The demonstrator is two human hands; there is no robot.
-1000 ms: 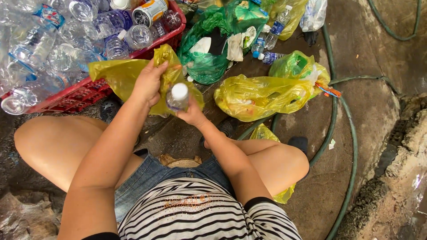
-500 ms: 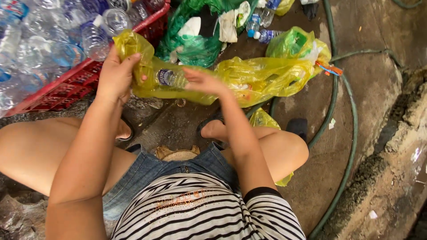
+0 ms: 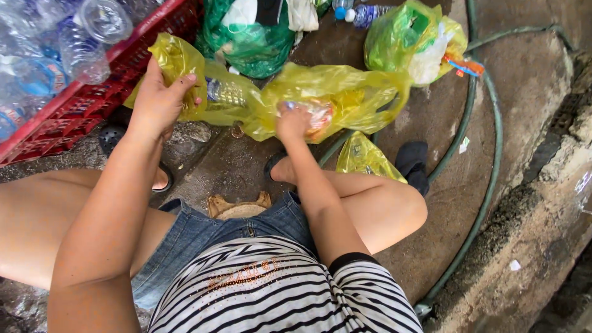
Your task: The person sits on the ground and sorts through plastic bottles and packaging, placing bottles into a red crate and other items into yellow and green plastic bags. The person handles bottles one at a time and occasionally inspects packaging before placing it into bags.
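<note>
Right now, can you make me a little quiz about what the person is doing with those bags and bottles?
1. True or false: the left hand grips one end of the yellow plastic bag.
2. Where does the right hand sit? A) inside the red crate B) on the middle of the yellow plastic bag C) on the green hose
3. Fill in: a clear ______ shows through the yellow plastic bag near the left hand.

Key
1. True.
2. B.
3. Bottle.
</note>
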